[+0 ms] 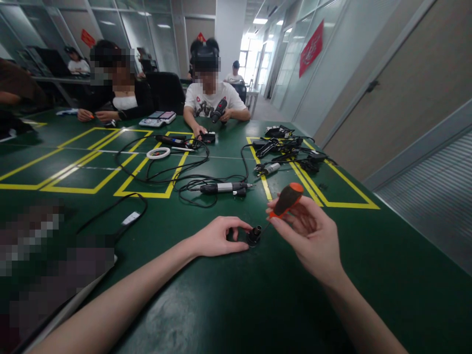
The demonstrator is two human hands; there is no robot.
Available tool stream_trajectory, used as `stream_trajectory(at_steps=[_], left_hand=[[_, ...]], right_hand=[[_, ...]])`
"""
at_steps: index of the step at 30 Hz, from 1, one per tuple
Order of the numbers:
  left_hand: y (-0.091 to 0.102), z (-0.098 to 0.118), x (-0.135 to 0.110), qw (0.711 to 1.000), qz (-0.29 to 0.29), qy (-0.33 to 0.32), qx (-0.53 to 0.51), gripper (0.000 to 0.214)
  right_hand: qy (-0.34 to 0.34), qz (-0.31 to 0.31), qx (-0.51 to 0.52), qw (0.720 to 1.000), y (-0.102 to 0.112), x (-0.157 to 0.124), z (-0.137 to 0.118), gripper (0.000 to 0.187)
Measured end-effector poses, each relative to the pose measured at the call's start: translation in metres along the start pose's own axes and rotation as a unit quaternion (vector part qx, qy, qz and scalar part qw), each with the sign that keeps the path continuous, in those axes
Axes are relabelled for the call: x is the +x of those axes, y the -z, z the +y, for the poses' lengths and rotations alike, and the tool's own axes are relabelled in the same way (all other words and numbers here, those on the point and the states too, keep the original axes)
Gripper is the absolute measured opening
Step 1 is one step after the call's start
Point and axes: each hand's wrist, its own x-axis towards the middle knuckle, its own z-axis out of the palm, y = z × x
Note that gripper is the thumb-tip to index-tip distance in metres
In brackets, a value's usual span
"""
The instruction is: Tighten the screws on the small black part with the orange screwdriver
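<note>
My left hand [217,237] rests on the green table [228,300], with thumb and fingers pinched on a small black round part [253,236]. My right hand [309,233] grips a screwdriver with a black and orange handle [286,199]. Its thin shaft points down-left, and the tip meets the top of the black part. Both hands are close together near the table's middle.
A black and silver power tool [224,188] with tangled black cables lies just beyond my hands. More tools and cables [287,150] sit at the far right. A white ring [158,153] lies inside yellow floor-tape boxes. Two people sit across the table, one holding a drill [219,110].
</note>
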Motion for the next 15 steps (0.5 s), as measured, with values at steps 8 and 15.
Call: stream_trajectory(at_steps=[8,15], left_hand=[[-0.002,0.0,0.0,1.0,0.01,-0.004,-0.001,0.042],[-0.001,0.002,-0.001,1.0,0.01,0.004,-0.002,0.04]], right_hand=[[0.028,-0.033,-0.057,0.997,0.0,-0.009,0.006,0.023],[0.05,-0.038,-0.094,0.994,-0.002,-0.013,0.01,0.025]])
